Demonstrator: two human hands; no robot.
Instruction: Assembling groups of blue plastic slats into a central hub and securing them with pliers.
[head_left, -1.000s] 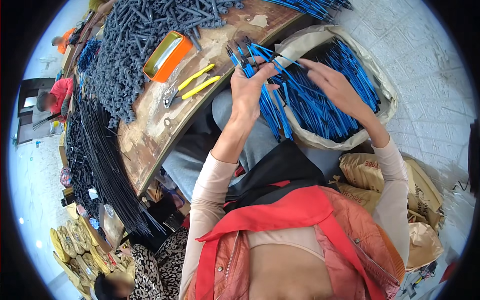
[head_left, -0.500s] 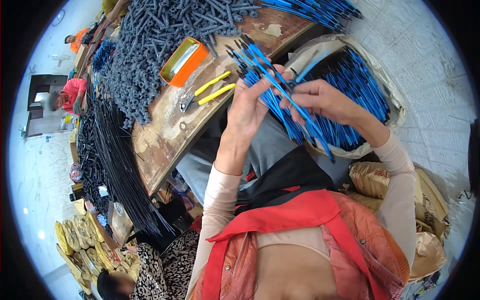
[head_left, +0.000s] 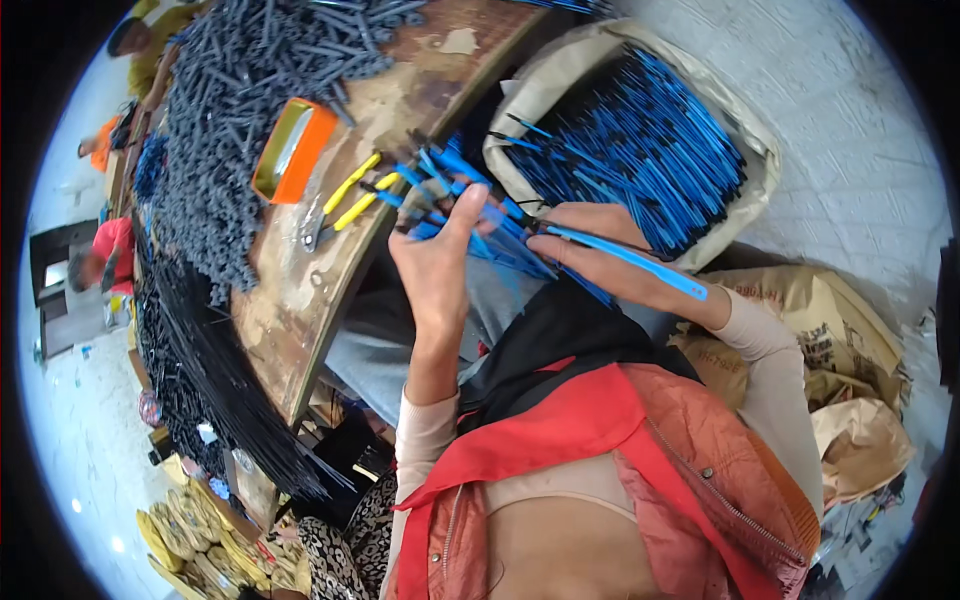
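My left hand (head_left: 433, 262) is wrapped round a bundle of thin blue rods (head_left: 512, 256) with black ends, held just off the table's edge; the near fingers are partly blurred. Beside it, my right hand (head_left: 592, 255) pinches one blue rod (head_left: 655, 268) that lies slantwise across its fingers, the flat end pointing lower right. Beyond the right hand stands a large pale sack (head_left: 768, 172) full of similar blue rods. Yellow-handled pliers (head_left: 350, 192) rest on the worn wooden table (head_left: 283, 325), close to the left hand.
An orange open box (head_left: 304, 160) sits by a heap of grey plastic pieces (head_left: 215, 165). Long black rods (head_left: 215, 375) hang over the table's near left end. Brown paper sacks (head_left: 790, 305) lie at my right. Other people, one in red (head_left: 117, 250), are at the far left.
The view has shifted, moving table and sack leftward in the picture. My hands have drawn slightly lower with the bundle. The right hand has turned, and one rod now slants across it.
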